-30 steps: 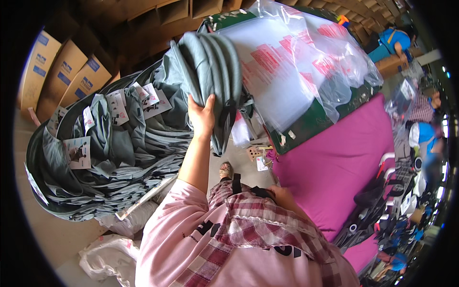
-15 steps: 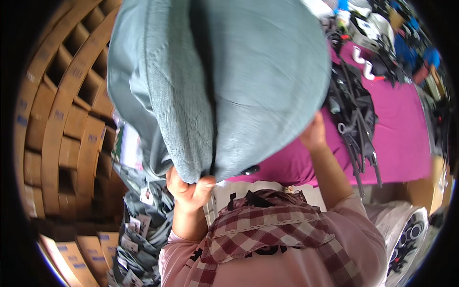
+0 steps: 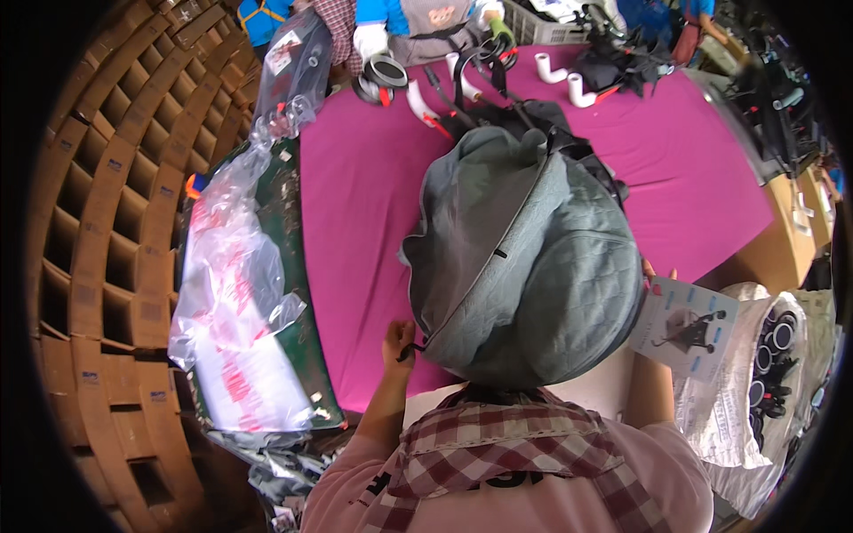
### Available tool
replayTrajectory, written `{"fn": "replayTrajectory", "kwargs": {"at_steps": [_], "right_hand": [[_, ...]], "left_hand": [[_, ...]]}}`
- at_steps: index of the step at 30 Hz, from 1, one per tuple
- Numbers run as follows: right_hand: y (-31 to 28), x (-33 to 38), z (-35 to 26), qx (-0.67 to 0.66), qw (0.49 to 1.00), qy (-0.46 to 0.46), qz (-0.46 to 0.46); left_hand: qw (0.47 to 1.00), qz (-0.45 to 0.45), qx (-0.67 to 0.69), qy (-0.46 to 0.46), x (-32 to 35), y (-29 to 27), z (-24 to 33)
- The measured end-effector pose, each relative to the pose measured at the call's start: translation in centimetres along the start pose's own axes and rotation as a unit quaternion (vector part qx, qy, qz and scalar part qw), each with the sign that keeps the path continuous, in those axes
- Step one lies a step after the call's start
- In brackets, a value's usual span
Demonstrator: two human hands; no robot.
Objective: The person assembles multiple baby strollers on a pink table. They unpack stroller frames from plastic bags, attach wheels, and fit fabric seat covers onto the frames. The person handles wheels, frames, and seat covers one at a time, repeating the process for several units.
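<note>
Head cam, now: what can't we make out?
Head view:
Right hand: grip mostly hidden by the printed card and grey fabric cover.
Left hand: black tab too small to tell whether gripped or just touched.
Black item: largely hidden under the cover.
Co-worker across the table: head cut off by top edge.
</note>
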State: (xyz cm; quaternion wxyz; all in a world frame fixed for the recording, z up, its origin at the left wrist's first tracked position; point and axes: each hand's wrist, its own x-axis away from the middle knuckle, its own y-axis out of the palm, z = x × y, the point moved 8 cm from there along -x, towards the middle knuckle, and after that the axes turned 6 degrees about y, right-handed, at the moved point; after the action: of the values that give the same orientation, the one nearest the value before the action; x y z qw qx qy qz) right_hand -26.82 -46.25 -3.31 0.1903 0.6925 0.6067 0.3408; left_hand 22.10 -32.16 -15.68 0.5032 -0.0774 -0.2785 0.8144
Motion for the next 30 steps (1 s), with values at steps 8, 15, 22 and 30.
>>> {"fn": "replayTrajectory", "kwargs": {"at_steps": [8,15,22,30], "right_hand": [[7.6,-0.5,0.5,0.365,0.931,0.006,0.003],[3.8,-2.3,5.0,0.373,0.913,0.030,0.165],[5.8,0.7,10.0,0.081,0.986,0.095,0.112],[5.5,3.1,3.1,0.114,0.976,0.005,0.185]], "left_hand": [[0.865,-0.190,-0.018,0.463,6.7,4.5,17.0],[0.951,-0.168,-0.118,0.230,5.1,7.7,4.7],[0.992,0.041,0.105,-0.049,6.0,-2.0,-5.0],[0.934,0.183,0.260,0.166,-1.1,-4.8,2.5]]}}
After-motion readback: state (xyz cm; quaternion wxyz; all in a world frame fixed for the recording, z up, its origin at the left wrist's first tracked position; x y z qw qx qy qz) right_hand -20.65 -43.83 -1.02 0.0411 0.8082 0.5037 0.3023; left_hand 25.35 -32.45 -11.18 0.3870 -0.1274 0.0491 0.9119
